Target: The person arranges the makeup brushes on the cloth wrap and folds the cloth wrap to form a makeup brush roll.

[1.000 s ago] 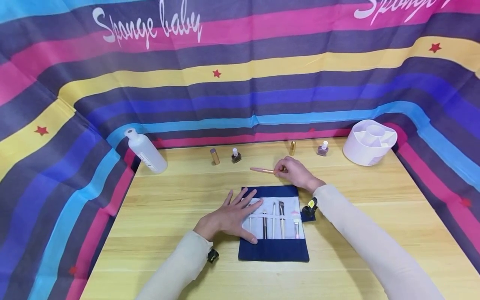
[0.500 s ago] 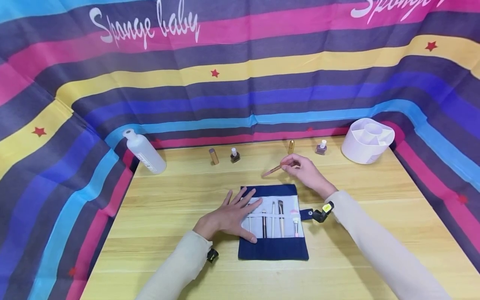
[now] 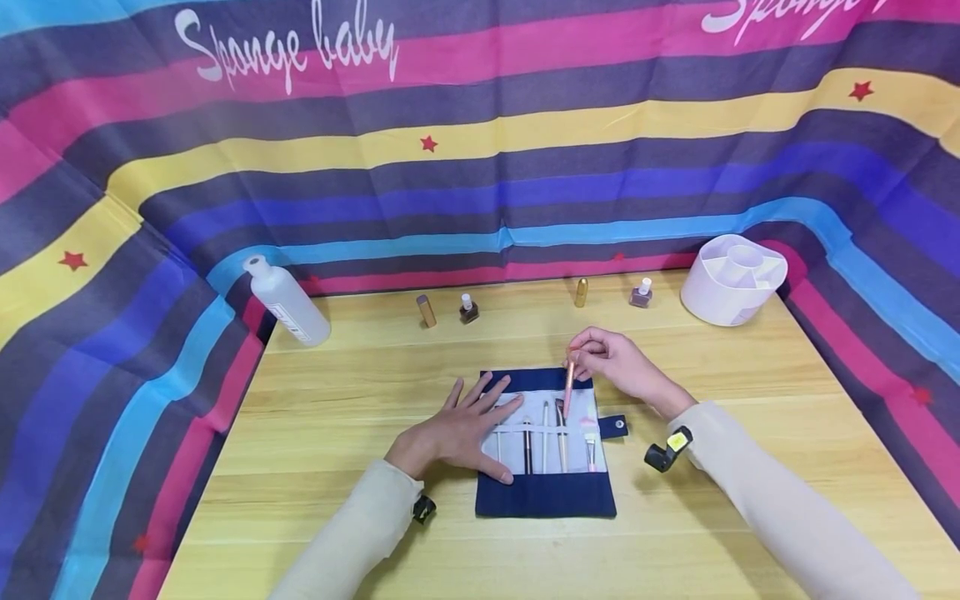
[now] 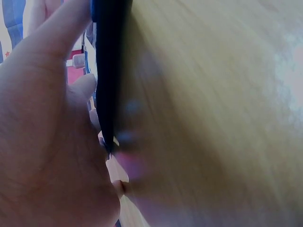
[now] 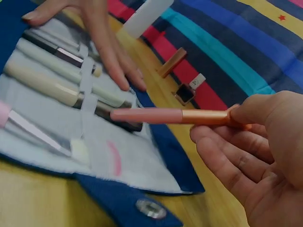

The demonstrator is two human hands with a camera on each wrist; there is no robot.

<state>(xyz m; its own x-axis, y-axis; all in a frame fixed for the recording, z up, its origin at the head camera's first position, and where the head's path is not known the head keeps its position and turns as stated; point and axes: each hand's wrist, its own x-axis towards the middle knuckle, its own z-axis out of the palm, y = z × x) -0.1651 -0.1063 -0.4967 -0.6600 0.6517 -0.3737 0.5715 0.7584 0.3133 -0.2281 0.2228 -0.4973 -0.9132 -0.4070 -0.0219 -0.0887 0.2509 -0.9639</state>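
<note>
A navy fabric brush roll (image 3: pixel 546 497) lies unfolded on the table, its pale lining and elastic strap showing. My left hand (image 3: pixel 459 437) rests on its left side, fingers spread. Several makeup brushes sit under the strap, among them a black-handled one (image 5: pixel 54 48), a cream-handled one (image 5: pixel 42 78) and a pink-handled one (image 5: pixel 35 130). Above the roll's upper right part, my right hand (image 3: pixel 615 362) pinches a pink makeup brush (image 5: pixel 149 116) by its copper-coloured end. The brush's pink handle points down toward the lining; its bristles are hidden in the hand.
Along the back stand a brown-and-gold tube (image 3: pixel 427 311), a dark nail polish bottle (image 3: pixel 468 310), a gold tube (image 3: pixel 581 293) and a purplish nail polish bottle (image 3: pixel 641 293). A white bottle (image 3: pixel 288 302) is at back left, a white divided organizer (image 3: pixel 723 292) at back right.
My right hand has moved right and toward me, turning the pink makeup brush from lying sideways to pointing down over the roll. The left hand has stayed in place.
</note>
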